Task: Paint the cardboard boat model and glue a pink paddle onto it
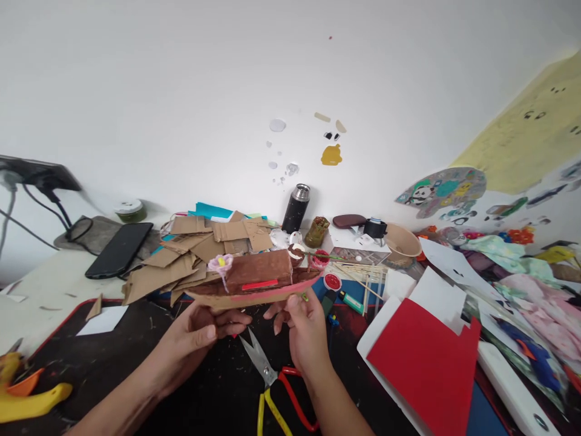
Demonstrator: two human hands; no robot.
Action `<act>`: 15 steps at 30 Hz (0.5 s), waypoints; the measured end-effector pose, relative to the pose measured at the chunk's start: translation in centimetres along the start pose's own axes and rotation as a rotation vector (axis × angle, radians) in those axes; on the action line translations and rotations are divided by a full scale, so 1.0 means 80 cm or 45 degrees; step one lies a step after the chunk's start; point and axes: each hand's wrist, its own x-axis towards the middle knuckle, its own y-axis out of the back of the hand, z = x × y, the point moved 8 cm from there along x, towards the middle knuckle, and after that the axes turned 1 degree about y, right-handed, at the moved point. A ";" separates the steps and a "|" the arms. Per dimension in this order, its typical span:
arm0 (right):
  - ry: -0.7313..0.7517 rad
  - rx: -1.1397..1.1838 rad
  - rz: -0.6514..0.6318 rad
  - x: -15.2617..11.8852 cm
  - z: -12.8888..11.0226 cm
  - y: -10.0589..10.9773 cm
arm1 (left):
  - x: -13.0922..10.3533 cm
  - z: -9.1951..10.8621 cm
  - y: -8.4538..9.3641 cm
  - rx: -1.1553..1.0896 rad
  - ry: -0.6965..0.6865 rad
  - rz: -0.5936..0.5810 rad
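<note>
The model boat (254,289) is in the middle of the frame, raised above the black mat (200,387), and both hands are at its underside. The left hand (193,333) is below the left part of the hull, with the fingers half bent and the thumb apart from the hull; I cannot tell if its hidden fingers grip the boat. The right hand (304,324) grips the hull right of the middle, the thumb against the near side and the other fingers bent loosely below. The boat carries a brown cabin (261,270) with a red strip (259,284) on its side, and 1 pale pink flower (221,264) with a yellow centre is at its left end. Below the boat, at the bottom centre, the scissors (267,372) lie on the mat with blades a little apart, 1 handle red and 1 yellow. Behind the boat, cut cardboard pieces (181,254) make a pile at the left, and the black flask (296,209) stands near the wall. At the lower right is the red sheet (426,363), and at the left the black phone (118,250) lies on a grey cloth (86,233).
</note>
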 end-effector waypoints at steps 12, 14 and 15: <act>-0.077 0.149 0.044 0.002 -0.004 0.008 | 0.007 0.015 0.027 -0.020 -0.001 0.298; -0.078 0.149 0.036 0.001 -0.003 0.008 | 0.010 0.027 0.032 0.009 -0.026 0.316; -0.081 0.154 0.030 0.001 -0.002 0.008 | 0.011 0.036 0.034 0.042 -0.052 0.316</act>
